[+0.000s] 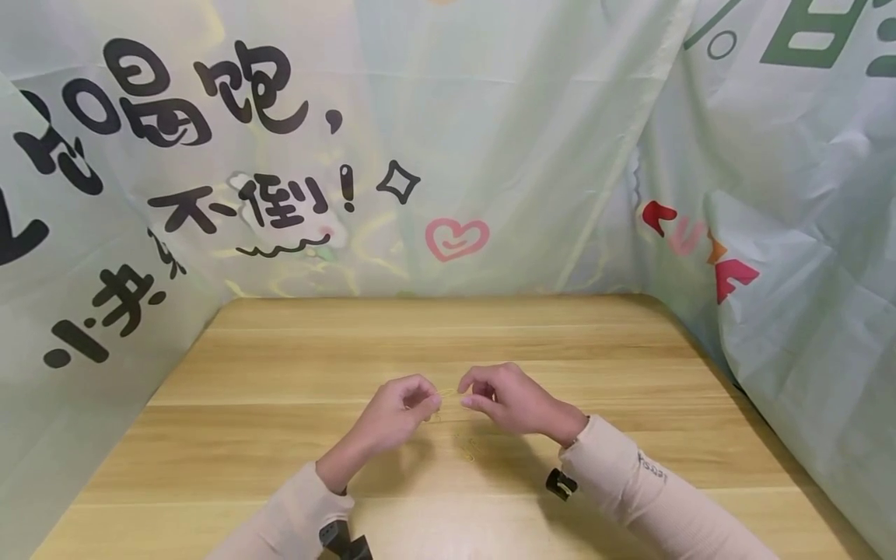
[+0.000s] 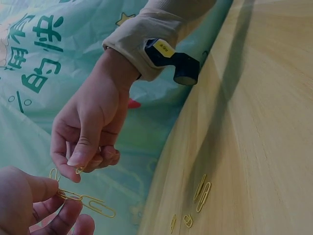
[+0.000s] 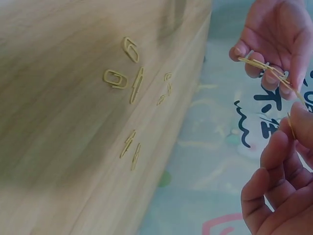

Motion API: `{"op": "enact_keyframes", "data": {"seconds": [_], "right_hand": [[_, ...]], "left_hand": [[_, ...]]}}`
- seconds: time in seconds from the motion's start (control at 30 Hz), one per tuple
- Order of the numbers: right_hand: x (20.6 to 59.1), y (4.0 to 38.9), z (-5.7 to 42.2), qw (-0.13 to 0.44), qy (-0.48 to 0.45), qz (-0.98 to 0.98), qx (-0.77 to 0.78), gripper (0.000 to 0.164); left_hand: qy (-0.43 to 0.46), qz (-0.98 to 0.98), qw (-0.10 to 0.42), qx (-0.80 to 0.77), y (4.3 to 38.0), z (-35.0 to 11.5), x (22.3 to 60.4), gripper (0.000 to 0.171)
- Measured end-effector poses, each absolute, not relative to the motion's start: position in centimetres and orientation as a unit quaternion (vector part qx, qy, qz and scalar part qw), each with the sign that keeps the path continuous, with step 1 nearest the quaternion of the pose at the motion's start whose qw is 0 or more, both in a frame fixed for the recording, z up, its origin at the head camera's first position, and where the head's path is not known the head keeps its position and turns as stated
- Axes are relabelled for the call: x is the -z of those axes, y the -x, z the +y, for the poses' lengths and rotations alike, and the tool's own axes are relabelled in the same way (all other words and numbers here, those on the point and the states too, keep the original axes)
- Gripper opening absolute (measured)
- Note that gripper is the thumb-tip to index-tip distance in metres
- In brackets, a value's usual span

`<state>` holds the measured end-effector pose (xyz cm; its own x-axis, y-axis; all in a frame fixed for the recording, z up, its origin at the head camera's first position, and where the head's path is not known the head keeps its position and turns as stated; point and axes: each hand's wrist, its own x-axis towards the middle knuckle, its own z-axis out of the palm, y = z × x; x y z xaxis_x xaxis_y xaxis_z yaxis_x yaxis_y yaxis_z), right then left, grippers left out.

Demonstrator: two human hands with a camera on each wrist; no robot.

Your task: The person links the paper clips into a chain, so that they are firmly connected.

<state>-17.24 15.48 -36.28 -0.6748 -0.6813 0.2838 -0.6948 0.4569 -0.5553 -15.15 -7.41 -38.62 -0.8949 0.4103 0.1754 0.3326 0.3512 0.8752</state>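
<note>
Several yellow paper clips linked in a short chain (image 2: 100,207) dangle from my left hand (image 1: 397,411), pinched between thumb and fingers. In the right wrist view the same chain (image 3: 266,67) lies across the left fingers. My right hand (image 1: 516,400) faces it from the right, a small gap away, pinching a single yellow paper clip (image 3: 291,127) between thumb and forefinger. Most of that clip is hidden by the fingertips; a bit of it shows in the left wrist view. Both hands are raised above the wooden table (image 1: 280,342).
Loose yellow paper clips (image 3: 116,79) lie scattered on the table below the hands. A black wrist camera (image 1: 561,484) sits at the right cuff and another (image 1: 343,540) at the left. Printed cloth (image 1: 546,155) hangs around the table's back and sides.
</note>
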Motion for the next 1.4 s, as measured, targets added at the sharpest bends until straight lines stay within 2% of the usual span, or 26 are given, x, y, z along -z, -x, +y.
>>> {"op": "enact_keyframes", "data": {"seconds": [0.53, 0.8, 1.03, 1.4], "right_hand": [[36.29, 17.23, 14.74, 0.022, -0.429, -0.838, -0.336, 0.008], [35.74, 17.13, 14.64, 0.029, -0.428, -0.839, -0.334, 0.010], [35.70, 17.21, 14.50, 0.031, -0.427, -0.840, -0.333, 0.010], [35.67, 17.30, 14.97, 0.017, -0.399, -0.849, -0.346, 0.006]], "left_hand": [[-0.228, 0.834, 0.054, -0.499, 14.95, -7.28, 38.94, 0.010], [-0.243, 0.835, 0.041, -0.492, 15.16, -6.99, 38.89, 0.015], [-0.267, 0.833, 0.025, -0.483, 15.43, -6.75, 38.91, 0.012], [-0.242, 0.840, 0.033, -0.484, 15.36, -6.89, 38.74, 0.012]]}}
